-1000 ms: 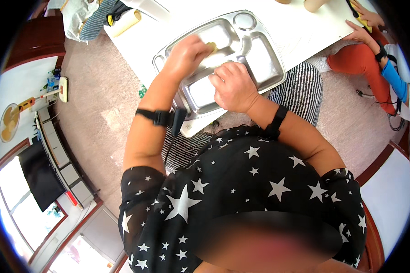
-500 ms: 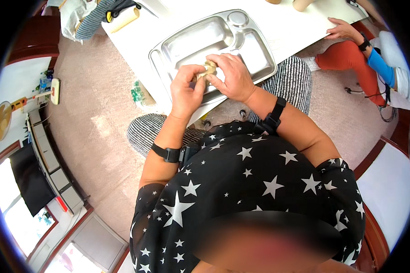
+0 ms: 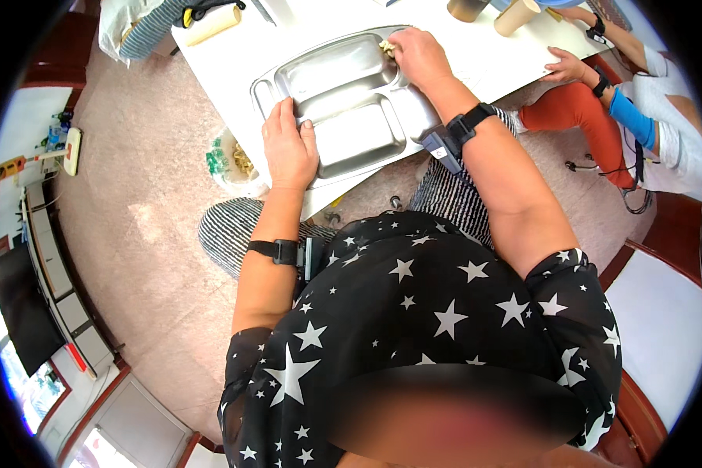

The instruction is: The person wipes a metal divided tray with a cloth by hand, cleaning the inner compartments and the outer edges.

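A steel divided tray [image 3: 331, 69] lies on the white table in front of me. My left hand [image 3: 290, 150] rests on the tray's left rim, its fingers stretched out and holding nothing. Over the tray's far right part, my right hand [image 3: 423, 61] has its fingers closed on a small pale yellow lumpy piece [image 3: 388, 49]. Part of the piece is hidden by my fingers, and its kind is not clear. The tray's large near compartment [image 3: 363, 136] and long far compartment show bare metal. My right hand covers the corner compartment.
Below the table's left edge stands a clear bag or bin [image 3: 230, 168] with green and yellowish bits. A beige roll [image 3: 213, 25] lies at the far left. Cups, one a tan paper cup [image 3: 516, 17], stand at the far right, near another person's hand [image 3: 567, 65].
My hands have moved apart. The left has come down onto the tray's left rim; the right has carried the lumpy piece to the tray's far right. The other person's second hand has come into view.
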`<state>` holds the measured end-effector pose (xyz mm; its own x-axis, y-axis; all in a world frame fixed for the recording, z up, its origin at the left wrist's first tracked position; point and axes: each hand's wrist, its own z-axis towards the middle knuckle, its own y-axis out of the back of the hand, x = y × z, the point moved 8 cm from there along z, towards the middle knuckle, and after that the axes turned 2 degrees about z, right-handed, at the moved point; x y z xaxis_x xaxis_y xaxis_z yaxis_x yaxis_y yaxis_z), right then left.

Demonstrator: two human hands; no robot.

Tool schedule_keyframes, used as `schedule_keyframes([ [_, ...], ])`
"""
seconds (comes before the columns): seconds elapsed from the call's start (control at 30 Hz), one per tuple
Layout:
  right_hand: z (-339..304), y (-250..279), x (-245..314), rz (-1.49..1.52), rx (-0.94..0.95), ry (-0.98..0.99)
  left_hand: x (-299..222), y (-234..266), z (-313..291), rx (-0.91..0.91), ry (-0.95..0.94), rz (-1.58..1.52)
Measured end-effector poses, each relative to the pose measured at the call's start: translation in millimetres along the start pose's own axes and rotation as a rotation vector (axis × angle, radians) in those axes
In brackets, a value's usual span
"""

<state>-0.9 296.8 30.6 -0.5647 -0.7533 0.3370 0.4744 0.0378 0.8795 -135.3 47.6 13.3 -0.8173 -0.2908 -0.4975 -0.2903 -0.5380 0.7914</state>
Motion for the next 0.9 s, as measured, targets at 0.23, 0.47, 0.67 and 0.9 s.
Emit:
schedule_keyframes([
  [0.23,-8.4,10.8,-17.2,-0.008,0.146,-0.101,-7.1,-4.8,0.0,0.076,-0.001,0.024],
  [0.47,-3.7,-1.5,9.1,0.026,-0.018,0.08,-6.9,-5.0,1.0,0.059,-0.012,0.071],
  [0.67,-3.0,31.0,-19.6,0.026,0.081,0.009,-6.5,-4.7,2.3,0.059,0.004,0.091],
  [0.9,7.9,-16.2,-14.4,-0.182,0.072,0.13,-8.7,-3.9,3.0,0.014,-0.02,0.103],
])
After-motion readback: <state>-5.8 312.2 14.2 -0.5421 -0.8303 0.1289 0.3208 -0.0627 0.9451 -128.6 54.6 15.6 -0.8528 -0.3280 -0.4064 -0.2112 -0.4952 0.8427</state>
